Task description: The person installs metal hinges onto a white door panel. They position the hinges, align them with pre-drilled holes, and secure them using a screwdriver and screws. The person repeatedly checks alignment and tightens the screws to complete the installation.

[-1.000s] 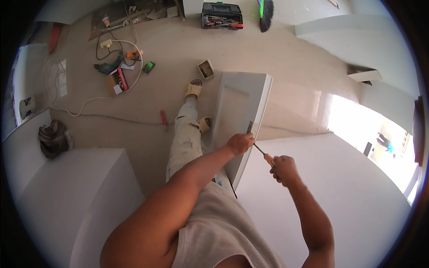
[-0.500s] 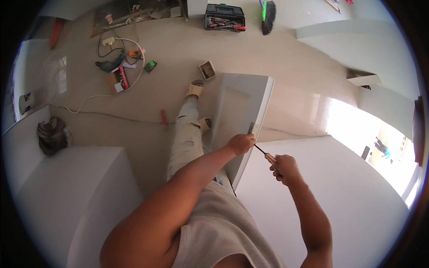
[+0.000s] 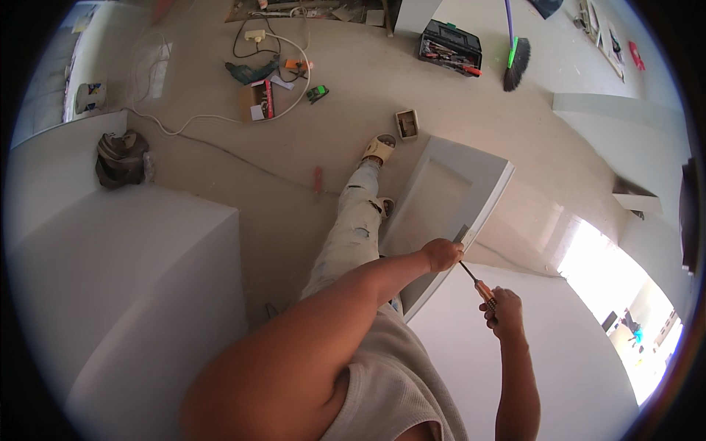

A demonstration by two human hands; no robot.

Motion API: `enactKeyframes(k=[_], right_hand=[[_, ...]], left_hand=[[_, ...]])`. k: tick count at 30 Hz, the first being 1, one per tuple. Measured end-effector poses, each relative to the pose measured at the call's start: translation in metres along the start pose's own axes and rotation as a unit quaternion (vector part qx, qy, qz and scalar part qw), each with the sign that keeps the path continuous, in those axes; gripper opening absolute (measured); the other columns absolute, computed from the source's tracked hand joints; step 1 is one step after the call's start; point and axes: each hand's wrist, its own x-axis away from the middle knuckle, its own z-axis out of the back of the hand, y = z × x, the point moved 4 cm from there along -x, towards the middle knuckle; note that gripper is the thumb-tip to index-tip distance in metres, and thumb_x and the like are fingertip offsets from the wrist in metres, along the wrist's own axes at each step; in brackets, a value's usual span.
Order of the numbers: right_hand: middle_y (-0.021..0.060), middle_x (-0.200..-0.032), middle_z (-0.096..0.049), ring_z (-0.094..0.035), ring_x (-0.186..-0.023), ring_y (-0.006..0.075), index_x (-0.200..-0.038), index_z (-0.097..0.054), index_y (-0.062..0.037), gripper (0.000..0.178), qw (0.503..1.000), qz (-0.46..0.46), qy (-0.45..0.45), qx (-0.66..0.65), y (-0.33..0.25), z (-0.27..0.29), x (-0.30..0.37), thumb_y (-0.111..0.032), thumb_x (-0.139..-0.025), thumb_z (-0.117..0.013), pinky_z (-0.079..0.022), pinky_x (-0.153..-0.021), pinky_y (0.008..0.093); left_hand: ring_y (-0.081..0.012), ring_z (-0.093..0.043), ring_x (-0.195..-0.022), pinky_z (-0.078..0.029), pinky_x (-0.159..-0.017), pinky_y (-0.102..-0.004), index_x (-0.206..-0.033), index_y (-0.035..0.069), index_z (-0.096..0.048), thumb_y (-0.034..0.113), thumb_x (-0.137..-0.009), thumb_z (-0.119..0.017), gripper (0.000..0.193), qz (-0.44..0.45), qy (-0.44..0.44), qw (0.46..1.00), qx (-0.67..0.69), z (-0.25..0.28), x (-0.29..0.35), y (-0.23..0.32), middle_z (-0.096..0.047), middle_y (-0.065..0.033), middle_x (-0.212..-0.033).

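Observation:
A white cabinet door [image 3: 449, 189] with a recessed panel stands on its edge beside my legs. At its right edge my left hand [image 3: 443, 255] is closed around a metal plate that looks like a hinge [image 3: 462, 234]. My right hand [image 3: 504, 312] grips the orange-brown handle of a screwdriver [image 3: 485, 291]. Its thin shaft slants up and left to the door edge, beside my left fingertips. The tip and any screw there are too small to make out.
A small box [image 3: 407, 124] lies beyond my feet. An open toolbox [image 3: 450, 50] and broom [image 3: 517, 65] are farther off. A green drill [image 3: 252, 72], cables and a carton [image 3: 256, 101] lie left. White walls [image 3: 162, 242] flank me; a red-handled tool [image 3: 318, 180] lies left of my legs.
The whole view has shifted, so the room and both hands appear farther right. My hands keep nearly the same hold on the door edge and the screwdriver.

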Motion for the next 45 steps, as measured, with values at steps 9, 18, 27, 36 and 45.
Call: enactKeyframes(k=[9,18,27,36,45], right_hand=[[0.0185,-0.081,-0.060,-0.059,-0.067,0.0381,-0.099,-0.054,0.0015,0.015,0.769,0.499,0.147,0.372,-0.014,-0.013,0.039,-0.008,-0.089,-0.061,-0.051,-0.063,0.0460],[0.0164,-0.069,-0.057,-0.059,-0.064,0.0386,-0.102,-0.051,0.0017,0.016,0.983,0.105,0.114,0.102,-0.023,-0.020,0.050,-0.011,-0.094,-0.056,-0.052,-0.059,0.0441],[0.0252,-0.102,-0.061,-0.062,-0.084,0.0461,-0.107,-0.052,-0.0006,0.030,0.905,0.283,0.182,0.260,0.011,-0.004,0.016,-0.020,-0.090,-0.067,-0.052,-0.068,0.0504],[0.0258,-0.100,-0.064,-0.065,-0.085,0.0440,-0.105,-0.051,-0.0015,0.028,0.920,0.281,0.187,0.200,0.012,-0.020,0.036,-0.021,-0.091,-0.065,-0.052,-0.071,0.0514],[0.0198,-0.105,-0.059,-0.065,-0.087,0.0413,-0.108,-0.053,-0.0032,0.030,0.900,0.349,0.213,0.152,0.024,-0.023,0.044,-0.010,-0.081,-0.065,-0.052,-0.074,0.0504]], left_hand=[[-0.0286,-0.068,-0.078,-0.055,-0.070,-0.0425,-0.081,0.009,-0.065,0.017,-0.088,-0.057,0.013,0.000,0.005,1.000,0.015,0.000,0.000,0.000,-0.060,-0.0091,-0.088],[-0.0298,-0.068,-0.080,-0.057,-0.072,-0.0419,-0.085,0.011,-0.064,0.013,-0.081,-0.063,0.005,-0.018,-0.008,1.000,-0.021,-0.005,-0.001,-0.005,-0.061,-0.0093,-0.091],[-0.0296,-0.068,-0.080,-0.058,-0.072,-0.0398,-0.083,0.010,-0.065,0.015,-0.085,-0.063,0.005,-0.022,0.020,0.999,-0.019,0.009,0.000,0.001,-0.062,-0.0079,-0.089],[-0.0342,-0.066,-0.088,-0.055,-0.073,-0.0429,-0.105,0.009,-0.062,0.017,-0.087,-0.068,0.020,-0.010,0.040,0.999,0.030,0.021,0.003,0.001,-0.065,-0.0111,-0.099],[-0.0355,-0.066,-0.078,-0.053,-0.069,-0.0436,-0.116,0.008,-0.055,0.022,-0.084,-0.071,0.039,0.021,-0.040,0.998,0.045,0.050,0.001,0.000,-0.065,-0.0139,-0.083]])
